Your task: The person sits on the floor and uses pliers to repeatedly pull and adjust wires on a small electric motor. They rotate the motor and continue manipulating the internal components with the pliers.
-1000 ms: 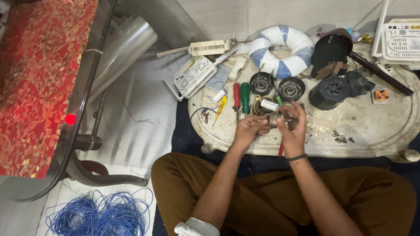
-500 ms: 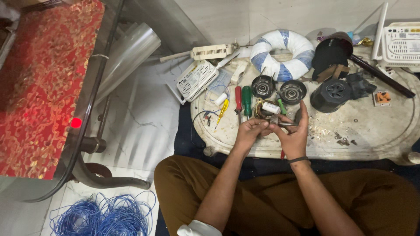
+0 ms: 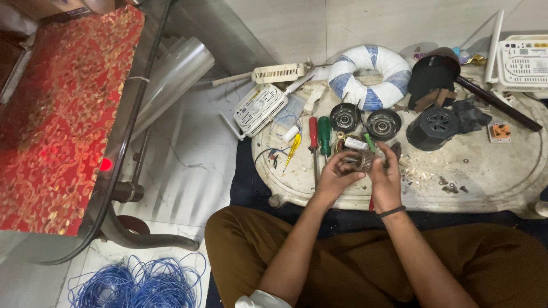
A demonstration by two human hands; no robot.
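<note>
Bright, even indoor light with soft shadows, mild glare on the clear plastic roll (image 3: 171, 80), and wide-angle bending around it.

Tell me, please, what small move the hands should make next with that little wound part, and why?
Probably a small turn of the wound part toward the camera, with both grips kept. The left hand and right hand hold it together above the low table, and fingers hide much of it. The red screwdriver and green screwdriver lie close by.
</note>
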